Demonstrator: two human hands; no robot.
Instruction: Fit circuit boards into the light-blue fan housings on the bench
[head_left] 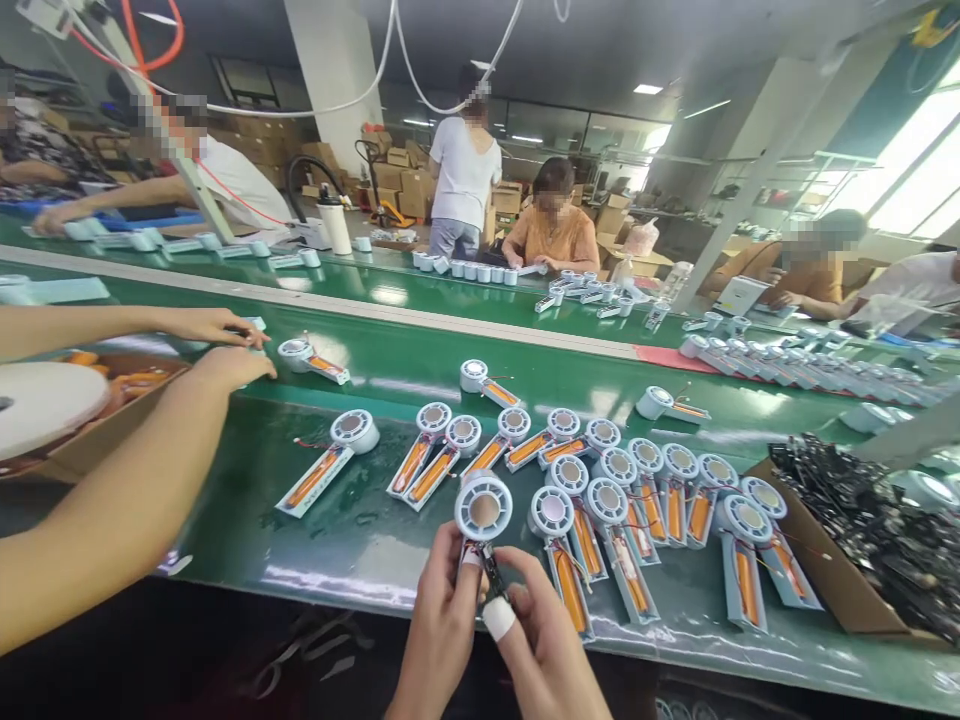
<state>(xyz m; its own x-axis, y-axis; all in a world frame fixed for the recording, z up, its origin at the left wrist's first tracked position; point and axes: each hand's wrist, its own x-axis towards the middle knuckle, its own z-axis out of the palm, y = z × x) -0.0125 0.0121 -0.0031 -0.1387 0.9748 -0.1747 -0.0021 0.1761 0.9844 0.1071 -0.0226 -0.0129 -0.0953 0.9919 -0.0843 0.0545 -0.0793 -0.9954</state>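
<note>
Close to the table's front edge, my left hand point(439, 620) is closed around the handle of a light-blue handheld fan housing point(484, 507). Its round head, with a metallic disc in the middle, points away from me. My right hand point(544, 640) pinches a small black part point(493, 578) at the neck of that housing, where thin wires show. White wrapping covers the tips of both thumbs. The handle is mostly hidden by my fingers. Several like housings with orange batteries in their open handles, such as one fan housing point(553, 512), lie just beyond and to the right.
On the right stands a cardboard box point(832, 585) full of black parts point(862, 525). A co-worker's arms point(150, 470) reach in from the left, over a box holding a white reel point(49, 405). More housings lie on the green belt point(397, 365); other people sit across it.
</note>
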